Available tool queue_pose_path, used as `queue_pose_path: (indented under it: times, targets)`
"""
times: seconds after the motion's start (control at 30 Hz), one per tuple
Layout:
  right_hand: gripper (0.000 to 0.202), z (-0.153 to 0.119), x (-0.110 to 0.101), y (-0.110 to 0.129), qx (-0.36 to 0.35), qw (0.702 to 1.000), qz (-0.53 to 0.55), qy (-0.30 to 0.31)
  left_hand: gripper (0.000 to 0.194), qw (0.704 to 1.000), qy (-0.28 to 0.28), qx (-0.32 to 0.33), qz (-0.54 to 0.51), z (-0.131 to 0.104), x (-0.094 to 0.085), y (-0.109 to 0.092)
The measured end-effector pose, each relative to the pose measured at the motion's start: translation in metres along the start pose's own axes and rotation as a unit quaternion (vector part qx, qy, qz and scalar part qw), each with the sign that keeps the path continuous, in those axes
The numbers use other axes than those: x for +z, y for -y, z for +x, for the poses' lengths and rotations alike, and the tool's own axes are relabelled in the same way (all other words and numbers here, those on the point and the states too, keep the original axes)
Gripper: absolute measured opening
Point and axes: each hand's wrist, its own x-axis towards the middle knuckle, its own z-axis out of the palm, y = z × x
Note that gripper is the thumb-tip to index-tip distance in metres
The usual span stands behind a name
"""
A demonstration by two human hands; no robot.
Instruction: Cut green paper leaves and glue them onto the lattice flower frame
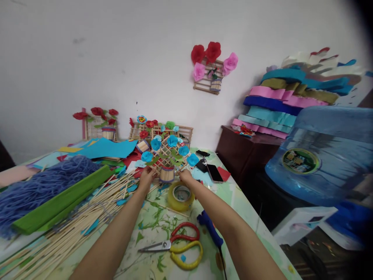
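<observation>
A lattice of thin wooden sticks [164, 152] stands tilted on the far part of the table, decorated with blue paper flowers [172, 140] and green paper leaves. A small stick basket [167, 175] is fixed at its lower front. My left hand [147, 175] is closed on the lattice's lower left edge. At the lower right edge, my right hand [185, 176] is closed on it too, its fingertips partly hidden. Just in front lies a roll of clear yellowish tape [171, 202]. Nearer to me are scissors [166, 245] with red and yellow handles, and a blue glue gun [210, 229].
Wooden sticks [87, 217], green crepe paper [64, 200] and blue cord [43, 190] cover the left side. A phone [215, 173] lies at right. Other flower frames [100, 124] lean by the wall. A water bottle [314, 155] stands beside the table.
</observation>
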Motion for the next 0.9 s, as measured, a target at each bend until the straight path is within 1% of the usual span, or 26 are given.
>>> queue_pose_path:
  times: [0.17,0.23,0.33,0.43,0.53,0.6,0.67,0.8,0.9]
  targets:
    - [0.032,-0.002,-0.007,0.003,0.017,0.993,-0.114,0.011,0.038,1.000,-0.008,0.002,0.002,0.002,0.001,0.002]
    - [0.033,-0.008,-0.011,0.005,0.021,0.987,-0.157,0.015,0.036,1.000,-0.012,-0.006,0.005,0.002,0.001,0.003]
    - [0.031,-0.026,-0.019,0.011,0.012,0.975,-0.221,0.016,0.030,0.999,-0.027,-0.017,0.012,0.004,0.000,0.004]
    - [0.030,-0.051,-0.031,0.022,-0.028,0.959,-0.281,-0.010,0.023,0.999,-0.037,-0.026,0.020,0.006,-0.002,0.006]
    - [0.032,-0.081,-0.043,0.035,-0.080,0.942,-0.325,-0.037,0.017,0.998,-0.029,-0.046,0.036,0.007,-0.003,0.009]
    - [0.030,-0.102,-0.049,0.042,-0.108,0.931,-0.345,-0.042,0.018,0.997,-0.023,-0.059,0.052,0.008,-0.003,0.011]
    - [0.030,-0.124,-0.053,0.047,-0.130,0.925,-0.356,-0.036,0.025,0.995,-0.019,-0.066,0.068,0.008,-0.003,0.013]
    - [0.031,-0.166,-0.054,0.044,-0.162,0.921,-0.354,-0.022,0.034,0.993,-0.009,-0.069,0.091,0.009,0.000,0.016]
    - [0.026,-0.192,-0.050,0.034,-0.179,0.929,-0.322,-0.016,0.036,0.993,0.004,-0.067,0.099,0.009,0.003,0.017]
